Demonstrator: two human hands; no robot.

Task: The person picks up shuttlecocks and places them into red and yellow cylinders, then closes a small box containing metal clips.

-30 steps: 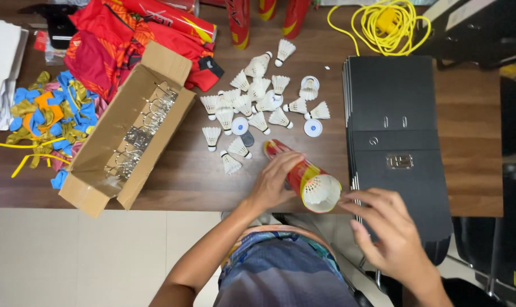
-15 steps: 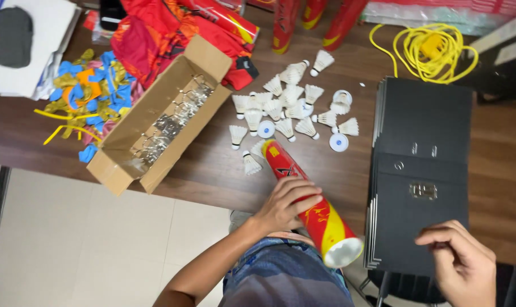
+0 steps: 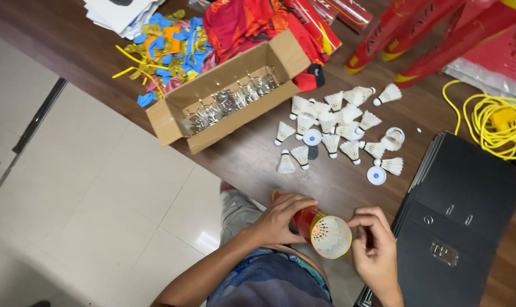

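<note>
My left hand (image 3: 280,216) grips a red and yellow shuttlecock tube (image 3: 320,230) at the near edge of the brown table (image 3: 246,156). The tube's open mouth faces me, and white shuttlecock feathers show inside it. My right hand (image 3: 374,247) is at the tube's rim on the right, fingers bent toward the opening; whether it pinches anything I cannot tell. Several loose white shuttlecocks (image 3: 334,128) lie scattered on the table beyond the tube, with two round white caps (image 3: 376,175) among them.
An open cardboard box (image 3: 224,99) with metal clips lies left of the shuttlecocks. Coloured balloons (image 3: 161,45), red cloth (image 3: 246,23) and more red tubes (image 3: 405,28) sit at the back. Black folders (image 3: 468,210) and a yellow cord (image 3: 494,122) are at right. Tiled floor lies on the left.
The view swung left and tilted. My left hand pulled the tube back to the table edge and turned its mouth toward me. My right hand came from the folders to the tube's rim.
</note>
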